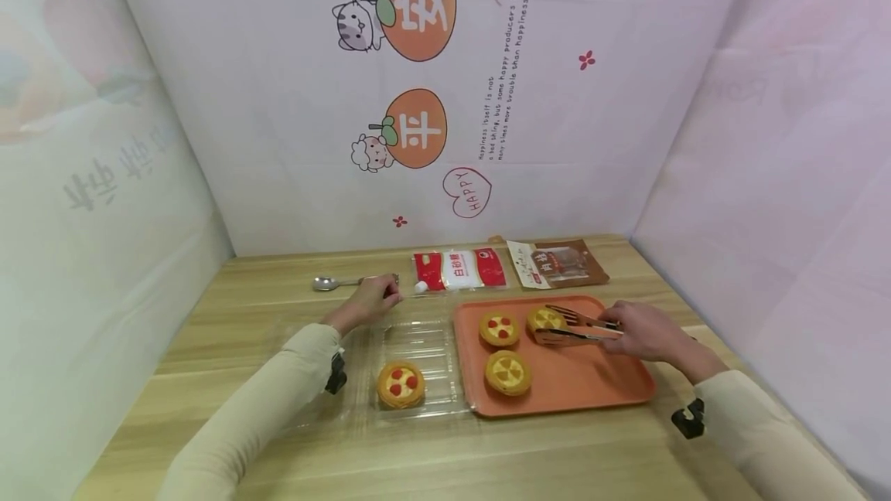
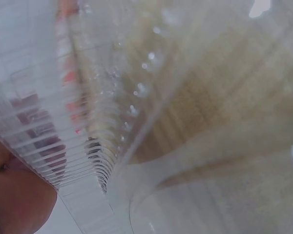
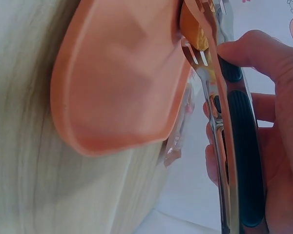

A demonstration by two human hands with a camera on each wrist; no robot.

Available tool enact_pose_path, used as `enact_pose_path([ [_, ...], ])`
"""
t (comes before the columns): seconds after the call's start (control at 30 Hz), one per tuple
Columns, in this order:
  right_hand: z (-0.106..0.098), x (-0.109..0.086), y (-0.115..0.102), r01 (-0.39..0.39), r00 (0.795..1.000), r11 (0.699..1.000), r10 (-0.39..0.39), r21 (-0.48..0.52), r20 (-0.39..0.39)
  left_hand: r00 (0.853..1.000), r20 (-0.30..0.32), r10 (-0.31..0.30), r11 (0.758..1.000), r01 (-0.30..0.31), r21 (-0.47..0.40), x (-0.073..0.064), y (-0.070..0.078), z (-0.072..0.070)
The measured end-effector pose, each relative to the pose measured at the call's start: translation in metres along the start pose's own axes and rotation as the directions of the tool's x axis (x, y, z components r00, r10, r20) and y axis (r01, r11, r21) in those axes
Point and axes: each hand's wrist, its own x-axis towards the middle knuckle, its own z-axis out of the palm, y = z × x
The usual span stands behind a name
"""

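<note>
My right hand [image 1: 650,335] grips food tongs [image 3: 246,161] with dark handle pads. Their slotted ends stand on either side of a yellow-topped egg tart [image 1: 541,318] at the back of the orange tray [image 1: 592,385]. Two more tarts share the tray: one with red pieces [image 1: 499,328], one with yellow wedges [image 1: 508,373]. Left of it lies an open clear plastic box [image 1: 435,354], holding a red-topped tart [image 1: 401,384]. My left hand [image 1: 370,298] pinches the box's clear plastic at its back left; ridged plastic [image 2: 83,170] fills the left wrist view beside a finger.
Behind the box a metal spoon [image 1: 326,283] lies partly hidden by my left hand. A red and white sugar packet [image 1: 459,269] and a brown packet [image 1: 567,264] lie along the back wall. White printed sheets enclose the wooden table [image 1: 515,454] on three sides.
</note>
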Motion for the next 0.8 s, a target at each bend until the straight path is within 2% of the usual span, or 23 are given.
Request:
enact_pose_path([
  [0.17,-0.012,-0.002,-0.002,0.019,1.000,1.000,-0.020,-0.017,-0.010,1.000,-0.001,-0.002,1.000,0.002,-0.003,-0.001,0.001,0.000],
  [0.3,-0.028,-0.001,-0.009,0.032,0.998,0.999,-0.034,-0.042,-0.045,1.000,-0.014,0.023,1.000,-0.023,0.006,-0.001,0.002,0.001],
  [0.43,-0.043,0.008,-0.028,0.091,0.993,0.994,-0.095,-0.055,-0.074,1.000,-0.017,0.018,1.000,-0.018,0.007,-0.003,0.000,0.002],
  [0.53,-0.054,0.019,-0.051,0.149,0.987,0.987,-0.153,-0.061,-0.056,1.000,-0.015,0.011,1.000,-0.011,0.011,-0.003,0.000,0.003],
  [0.67,-0.064,0.036,-0.086,0.259,0.965,0.962,-0.261,-0.084,-0.018,1.000,-0.010,0.010,1.000,-0.010,0.021,-0.001,-0.001,0.003],
  [0.8,-0.066,0.051,-0.119,0.399,0.915,0.907,-0.404,-0.132,-0.010,0.999,-0.014,0.029,0.999,-0.029,0.024,0.001,-0.003,0.003],
])
